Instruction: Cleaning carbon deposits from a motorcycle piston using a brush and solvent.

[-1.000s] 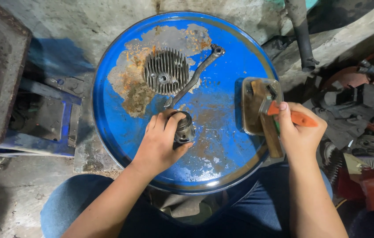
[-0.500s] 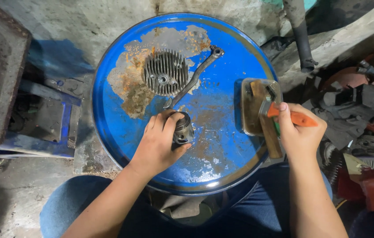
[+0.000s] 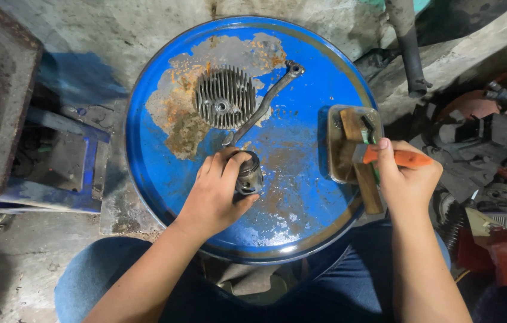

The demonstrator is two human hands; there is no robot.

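Left hand (image 3: 220,191) closed round a dark metal cylinder (image 3: 247,173), standing on the blue drum lid (image 3: 301,203) near its middle. Right hand (image 3: 407,179) closed on an orange-handled brush (image 3: 394,157), bristle end over a small tray (image 3: 349,143) at the lid's right edge. Against a second ago: both hands and parts unmoved; work looks paused at the dip. Tray holds murky liquid and a wood block (image 3: 358,155). Finned head (image 3: 224,97) and lever (image 3: 265,104) lie beyond, just touching.

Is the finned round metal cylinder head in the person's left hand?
No, the finned round metal cylinder head lies alone on the blue drum lid, while the left hand grips a dark cylindrical part.
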